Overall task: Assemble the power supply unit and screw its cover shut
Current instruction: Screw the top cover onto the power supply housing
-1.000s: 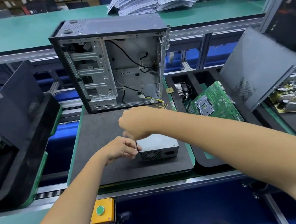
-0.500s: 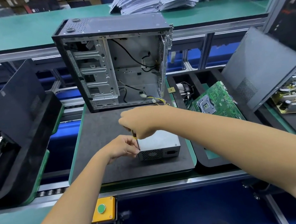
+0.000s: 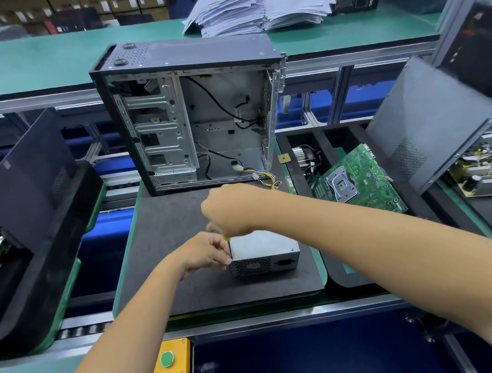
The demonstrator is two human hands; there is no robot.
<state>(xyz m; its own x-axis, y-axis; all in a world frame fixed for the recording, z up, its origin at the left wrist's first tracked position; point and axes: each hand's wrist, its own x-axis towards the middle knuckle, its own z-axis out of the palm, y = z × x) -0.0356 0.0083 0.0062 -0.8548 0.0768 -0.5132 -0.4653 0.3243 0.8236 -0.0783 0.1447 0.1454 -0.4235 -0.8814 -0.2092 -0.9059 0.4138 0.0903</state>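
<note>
Working from the left, I see a black side panel leaning in its foam cradle, well apart from the job. My left hand comes next, its fingers curled together and pinching at the upper left corner of the power supply, though whether they hold a screw or just steady the edge I cannot tell. Just above it my right hand is closed in a fist around a screwdriver, of which only a bit of yellow handle and a thin shaft show, pointing down at that same corner. The power supply lies flat on the dark foam mat, in front of the open computer case. Further right a green circuit board rests in a tray. My worry is the tip slipping off the screw head, since my own fist hides the contact; a tilted shaft could also cross-thread the screw or nudge the unit across the mat
</note>
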